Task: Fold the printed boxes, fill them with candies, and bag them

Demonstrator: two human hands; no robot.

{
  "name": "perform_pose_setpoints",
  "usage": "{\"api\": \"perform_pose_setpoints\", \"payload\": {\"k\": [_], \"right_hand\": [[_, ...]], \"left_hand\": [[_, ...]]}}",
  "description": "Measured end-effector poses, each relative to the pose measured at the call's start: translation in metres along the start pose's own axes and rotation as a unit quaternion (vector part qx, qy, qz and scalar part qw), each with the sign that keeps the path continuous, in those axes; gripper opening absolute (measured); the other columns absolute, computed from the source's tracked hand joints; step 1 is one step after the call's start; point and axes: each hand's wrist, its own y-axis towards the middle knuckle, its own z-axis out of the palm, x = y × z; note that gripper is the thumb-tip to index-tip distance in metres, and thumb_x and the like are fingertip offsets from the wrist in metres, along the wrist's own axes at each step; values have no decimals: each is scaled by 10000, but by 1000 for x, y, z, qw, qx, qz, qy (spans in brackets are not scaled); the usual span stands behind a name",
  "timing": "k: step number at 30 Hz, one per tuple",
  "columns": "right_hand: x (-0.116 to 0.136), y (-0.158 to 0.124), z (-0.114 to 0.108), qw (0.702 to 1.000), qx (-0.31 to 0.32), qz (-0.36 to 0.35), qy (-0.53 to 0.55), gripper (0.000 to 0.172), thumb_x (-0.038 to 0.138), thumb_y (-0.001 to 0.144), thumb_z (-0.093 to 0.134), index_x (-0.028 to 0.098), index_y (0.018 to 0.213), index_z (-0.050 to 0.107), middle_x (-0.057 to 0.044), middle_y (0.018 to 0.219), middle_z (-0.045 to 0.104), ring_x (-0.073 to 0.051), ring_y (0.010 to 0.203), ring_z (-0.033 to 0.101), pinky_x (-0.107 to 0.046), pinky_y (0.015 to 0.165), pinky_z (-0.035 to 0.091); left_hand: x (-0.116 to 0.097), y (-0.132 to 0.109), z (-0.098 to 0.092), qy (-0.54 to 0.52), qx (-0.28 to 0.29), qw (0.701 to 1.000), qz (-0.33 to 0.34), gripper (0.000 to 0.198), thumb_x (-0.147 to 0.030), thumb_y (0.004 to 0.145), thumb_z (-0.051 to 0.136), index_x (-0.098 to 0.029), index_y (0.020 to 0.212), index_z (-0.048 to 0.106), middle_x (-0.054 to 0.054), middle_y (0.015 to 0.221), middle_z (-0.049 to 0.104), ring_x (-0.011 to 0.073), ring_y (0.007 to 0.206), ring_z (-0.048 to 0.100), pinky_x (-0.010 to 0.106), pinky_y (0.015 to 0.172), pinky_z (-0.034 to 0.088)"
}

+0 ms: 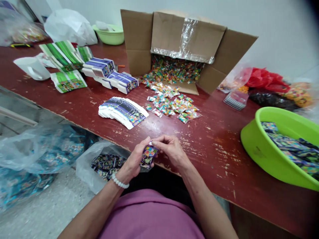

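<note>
Carton (pixel 189 36), one, on the worktop (pixel 211 142), landmark for all entries. Its mouth faces the person, flaps spread, probably so the packets (pixel 171 103) inside can be drawn out by hand; a loose heap of them lies just in front of it.

Box (pixel 149 155), one, small, printed, held upright in front of the carton, beyond the packets, at the worktop's near edge. Left hand (pixel 134 161): clamped on the box, thumb along one side, apparently to steady it. Right hand (pixel 171 149): thumb and forefinger together at the box's top edge, beside a bit of white; from here I cannot tell whether they pinch it or only touch it.

Blanks (pixel 122 111), one fanned pile, front-left of the carton; the fanning likely leaves each edge easy to lift.

Violet bundles (pixel 122 81), strapped, left of the carton; green bundles (pixel 68 81), farther left. The straps seem to keep each stack square.

Tub (pixel 254 152), green, well right of the carton and nearer the person, holding printed packs (pixel 296 146); its wall presumably keeps them from spreading.

Sack (pixel 83 166), clear, front-left of the carton, below worktop level, gaping upward with dark packs (pixel 108 162) inside.
</note>
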Motion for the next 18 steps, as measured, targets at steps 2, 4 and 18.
{"api": "perform_pose_setpoints", "payload": {"k": [2,4,18], "right_hand": [[0,0,0,999,-19,-10,-41,276,427,723,782,158,756,731,-14,606,686,-116,487,564,-224,464,453],[-1,0,0,997,-29,-7,-66,283,434,743,765,156,753,715,-5,571,667,-112,466,557,-216,447,436],[-30,-10,12,979,45,-148,-135,225,349,836,694,238,1032,684,-63,1174,661,-175,920,657,-288,767,538]], "left_hand": [[1,1,0,-8,4,1000,-9,533,-605,873,560,-109,968,731,71,676,712,134,419,571,238,382,461],[2,1,0,-8,10,1000,-19,595,-652,871,524,-101,964,730,76,659,708,133,393,556,241,362,445],[-8,-2,-13,-10,-19,999,47,410,-383,796,643,-145,1123,711,50,840,716,129,507,597,217,391,451]]}}
